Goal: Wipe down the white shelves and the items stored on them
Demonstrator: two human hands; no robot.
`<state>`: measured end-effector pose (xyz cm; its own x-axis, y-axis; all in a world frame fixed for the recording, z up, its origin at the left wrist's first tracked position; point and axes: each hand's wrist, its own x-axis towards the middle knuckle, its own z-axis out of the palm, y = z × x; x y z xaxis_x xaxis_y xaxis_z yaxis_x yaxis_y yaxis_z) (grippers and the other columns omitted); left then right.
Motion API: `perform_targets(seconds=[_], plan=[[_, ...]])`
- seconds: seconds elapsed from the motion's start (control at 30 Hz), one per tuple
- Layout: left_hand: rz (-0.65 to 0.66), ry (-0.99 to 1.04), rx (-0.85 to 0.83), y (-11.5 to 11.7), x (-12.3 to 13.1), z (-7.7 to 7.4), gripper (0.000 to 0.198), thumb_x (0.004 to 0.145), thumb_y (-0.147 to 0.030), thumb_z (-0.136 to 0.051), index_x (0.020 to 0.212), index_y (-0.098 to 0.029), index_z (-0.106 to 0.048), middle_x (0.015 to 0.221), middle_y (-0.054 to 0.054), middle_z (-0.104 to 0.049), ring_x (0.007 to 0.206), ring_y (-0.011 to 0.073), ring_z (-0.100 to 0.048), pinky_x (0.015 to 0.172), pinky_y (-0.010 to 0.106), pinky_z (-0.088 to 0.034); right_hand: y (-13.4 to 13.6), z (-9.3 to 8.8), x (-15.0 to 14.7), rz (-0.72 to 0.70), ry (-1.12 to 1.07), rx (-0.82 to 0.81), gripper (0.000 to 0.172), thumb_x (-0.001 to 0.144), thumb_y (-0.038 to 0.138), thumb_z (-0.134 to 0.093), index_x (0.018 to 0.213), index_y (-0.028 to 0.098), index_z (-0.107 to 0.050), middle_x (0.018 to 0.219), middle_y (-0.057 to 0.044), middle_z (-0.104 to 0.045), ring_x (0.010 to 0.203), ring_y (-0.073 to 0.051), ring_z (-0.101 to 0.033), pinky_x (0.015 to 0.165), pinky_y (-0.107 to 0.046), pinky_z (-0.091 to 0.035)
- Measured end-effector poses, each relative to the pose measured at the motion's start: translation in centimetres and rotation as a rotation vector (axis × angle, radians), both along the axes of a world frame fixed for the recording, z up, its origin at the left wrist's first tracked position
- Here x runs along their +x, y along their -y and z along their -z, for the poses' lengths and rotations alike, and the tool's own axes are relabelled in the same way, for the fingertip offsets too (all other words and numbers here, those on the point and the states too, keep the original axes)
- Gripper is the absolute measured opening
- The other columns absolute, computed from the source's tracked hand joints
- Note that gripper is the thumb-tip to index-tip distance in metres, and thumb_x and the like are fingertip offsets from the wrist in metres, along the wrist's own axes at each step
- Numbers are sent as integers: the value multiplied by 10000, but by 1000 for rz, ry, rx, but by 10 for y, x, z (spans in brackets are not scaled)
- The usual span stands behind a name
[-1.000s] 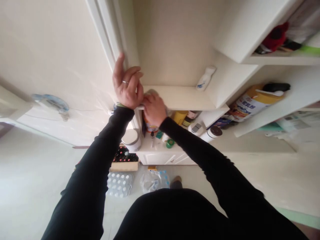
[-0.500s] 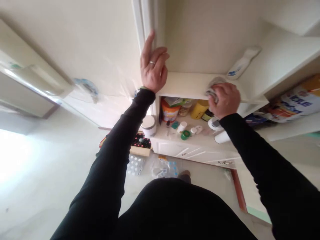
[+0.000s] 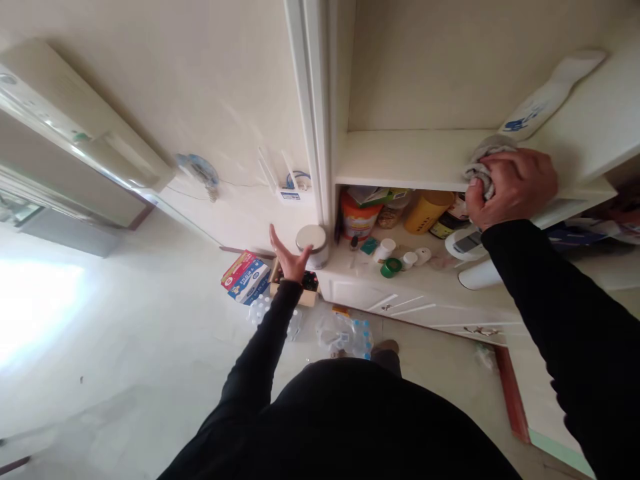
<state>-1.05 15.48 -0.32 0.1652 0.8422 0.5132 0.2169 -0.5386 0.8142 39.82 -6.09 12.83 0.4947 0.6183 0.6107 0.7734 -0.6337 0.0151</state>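
At the front edge of the white shelf (image 3: pixel 400 157), the right hand (image 3: pixel 510 188) is clenched around a grey cloth (image 3: pixel 479 170), pressing it onto the shelf's edge. Left of the shelf, the left hand (image 3: pixel 291 261) is released, fingers spread and holding nothing, just beside a metal-lidded tin (image 3: pixel 313 245); contact with the tin cannot be confirmed. On the level beneath the shelf stand an orange tub (image 3: pixel 357 217) and a yellow bottle (image 3: pixel 425 212). On the floor below the shelf lie a printed carton (image 3: pixel 245 277) and wrapped water bottles (image 3: pixel 345 337). Beyond the shelf rests a white tube (image 3: pixel 553 90).
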Motion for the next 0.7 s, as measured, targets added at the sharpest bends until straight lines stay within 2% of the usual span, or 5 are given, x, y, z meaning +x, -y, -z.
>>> perform_targets(seconds=[0.1,0.23,0.4,0.5,0.7], plan=[[30,-79,-299,15,-9,44,1505,595,-653,-1059,1769,-201,-233,1875,296,-232,1792,471,-158,1446,627,-241,1,0,-1,-4,7,5,415,947,335,-657,1260,103,-801,1386,-244,-766,1335,-336,-635,1157,-434,-393],[121,-34,-382,17,7,65,1546,475,-610,-1127,1717,-155,-326,1833,330,-295,1778,492,-194,1459,554,-245,0,2,2,12,17,1,388,947,302,-645,1266,129,-784,1397,-261,-752,1336,-355,-637,1117,-470,-404],[99,51,-397,12,23,78,1283,598,-598,-1085,1635,-198,-444,1817,246,-357,1786,468,-178,1471,525,-201,-2,2,2,14,12,-11,413,930,310,-622,1264,134,-787,1380,-266,-752,1313,-369,-625,1104,-473,-400],[58,61,-413,11,26,82,1244,609,-559,-1083,1604,-171,-445,1822,271,-326,1768,461,-245,1457,505,-231,-3,1,1,24,8,-26,460,929,339,-602,1283,115,-791,1394,-275,-744,1339,-375,-595,1132,-465,-372],[2,37,-433,21,27,63,1171,578,-503,-1086,1540,-209,-486,1672,240,-536,1663,447,-457,1407,586,-347,-3,3,1,-3,-13,-15,490,943,330,-533,1313,117,-773,1386,-278,-734,1341,-366,-576,1117,-479,-381]])
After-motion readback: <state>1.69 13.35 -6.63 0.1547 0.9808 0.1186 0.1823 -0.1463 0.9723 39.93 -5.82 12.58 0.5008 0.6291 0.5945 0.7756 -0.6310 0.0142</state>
